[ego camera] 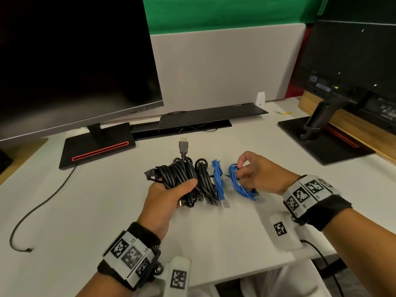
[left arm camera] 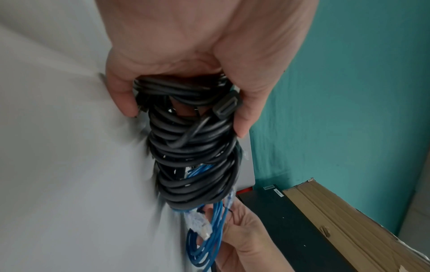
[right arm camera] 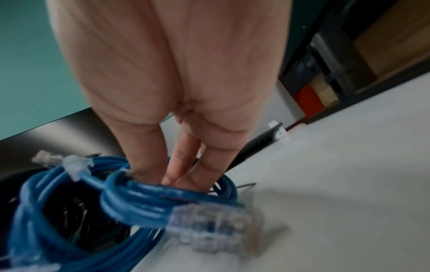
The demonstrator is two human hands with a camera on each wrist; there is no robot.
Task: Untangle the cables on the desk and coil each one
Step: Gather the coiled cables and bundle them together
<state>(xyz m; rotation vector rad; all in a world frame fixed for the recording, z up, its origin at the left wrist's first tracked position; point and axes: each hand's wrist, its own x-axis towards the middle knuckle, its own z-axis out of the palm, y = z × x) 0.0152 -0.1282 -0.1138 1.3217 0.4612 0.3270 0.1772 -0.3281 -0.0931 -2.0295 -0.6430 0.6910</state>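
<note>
Several coiled cables stand side by side on the white desk (ego camera: 102, 215). My left hand (ego camera: 173, 186) grips the thick black cable coil (ego camera: 177, 172), thumb over its top, and the coil's HDMI plug (ego camera: 183, 146) points away from me. Right of it come a second black coil (ego camera: 203, 181) and a blue network cable coil (ego camera: 219, 181). My right hand (ego camera: 241, 170) pinches another blue coil (ego camera: 239, 185) at its top. In the left wrist view my left hand (left arm camera: 186, 110) wraps the black coil (left arm camera: 193, 147). In the right wrist view my fingertips (right arm camera: 181, 174) reach inside the blue coil (right arm camera: 144, 200), beside its clear plug (right arm camera: 209, 226).
A large dark monitor (ego camera: 75, 61) on a black base (ego camera: 96, 148) stands at the back left. A second monitor stand (ego camera: 321, 138) is at the right. A loose thin black cable (ego camera: 42, 202) trails over the desk's left side. A black bar (ego camera: 203, 118) lies along the grey divider.
</note>
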